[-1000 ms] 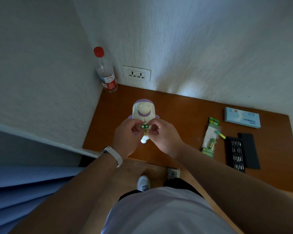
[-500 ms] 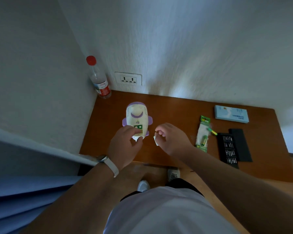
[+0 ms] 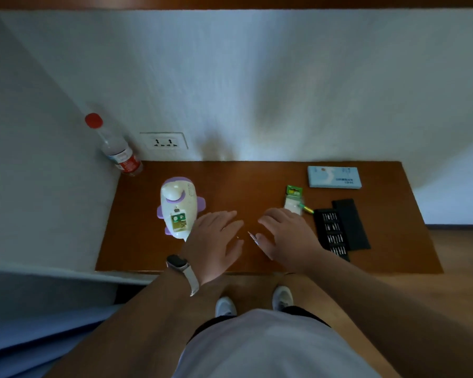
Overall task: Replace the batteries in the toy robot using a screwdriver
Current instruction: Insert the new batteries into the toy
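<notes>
On the left half of the bench (image 3: 243,186), toy robot (image 3: 178,203) lies on its front, head toward the far wall, white body with purple trim. Battery bay (image 3: 179,221) in its back is uncovered; green cells show inside, count unclear.

Left hand (image 3: 216,241): palm down just right of the robot's near end, fingers (image 3: 224,216) straight and slightly spread, gripping nothing. Cannot tell if it rests on the wood or hovers. Watch (image 3: 181,264) on that wrist.

Right hand (image 3: 287,236): palm down near bench centre, fingers straight and loosely apart, holding nothing. Small white piece (image 3: 252,237) lies between the 2 hands, just by the right thumb tip; too small to identify.

Right of the hands:
- battery pack (image 3: 294,199), green header card, just beyond the right hand's fingertips
- short green-and-yellow item (image 3: 307,208) touching the pack's right edge, too small to tell what
- black bit case (image 3: 331,236), open, rows of bits showing, its lid (image 3: 351,225) alongside on the right
- pale blue box (image 3: 334,177) at the far right, near the wall

Far left corner: clear bottle (image 3: 118,151), red cap, upright. Wall socket (image 3: 163,141) just right of it.
</notes>
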Available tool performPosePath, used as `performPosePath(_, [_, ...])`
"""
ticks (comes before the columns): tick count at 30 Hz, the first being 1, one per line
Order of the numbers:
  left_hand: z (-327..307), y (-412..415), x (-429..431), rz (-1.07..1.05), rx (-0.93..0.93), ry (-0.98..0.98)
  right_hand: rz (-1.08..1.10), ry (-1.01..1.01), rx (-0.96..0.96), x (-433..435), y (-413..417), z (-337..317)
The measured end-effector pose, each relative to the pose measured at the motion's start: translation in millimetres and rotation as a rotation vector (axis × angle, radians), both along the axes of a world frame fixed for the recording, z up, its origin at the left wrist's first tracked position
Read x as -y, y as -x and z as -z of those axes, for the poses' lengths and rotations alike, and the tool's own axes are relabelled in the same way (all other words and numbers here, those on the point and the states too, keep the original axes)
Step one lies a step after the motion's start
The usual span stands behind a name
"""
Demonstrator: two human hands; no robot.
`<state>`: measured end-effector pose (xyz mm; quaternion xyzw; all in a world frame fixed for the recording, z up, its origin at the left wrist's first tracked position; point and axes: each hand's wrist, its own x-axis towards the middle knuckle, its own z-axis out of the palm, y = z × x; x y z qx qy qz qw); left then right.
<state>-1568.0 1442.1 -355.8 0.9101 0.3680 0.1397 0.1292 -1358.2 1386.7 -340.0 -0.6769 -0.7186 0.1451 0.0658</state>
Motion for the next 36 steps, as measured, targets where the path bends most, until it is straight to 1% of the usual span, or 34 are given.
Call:
performPosePath(11, [26,-113,22,0.069,-0.167,0.105,0.091,0.098,0.071,40,-116,30])
performPosePath(15, [42,-149,27,0.055,-0.229,0.145,0.065,0.110,0.058,41,-147,45])
performPosePath(18, [56,-173,28,0.021,-0.282,0.126,0.049,0.083,0.047,39,-164,56])
performPosePath(21, [67,-194,23,-0.002,-0.339,0.070,0.040,0.042,0.046,34,-177,66])
performPosePath(26, [76,-206,12,-0.107,-0.402,0.057,0.035,0.000,0.028,19,-184,76])
performPosePath(29, [77,-205,8,-0.195,-0.402,0.067,0.022,-0.017,0.033,6,-183,82])
performPosePath(36, [85,-206,4,-0.281,-0.385,0.141,0.013,0.006,0.051,-21,-174,103])
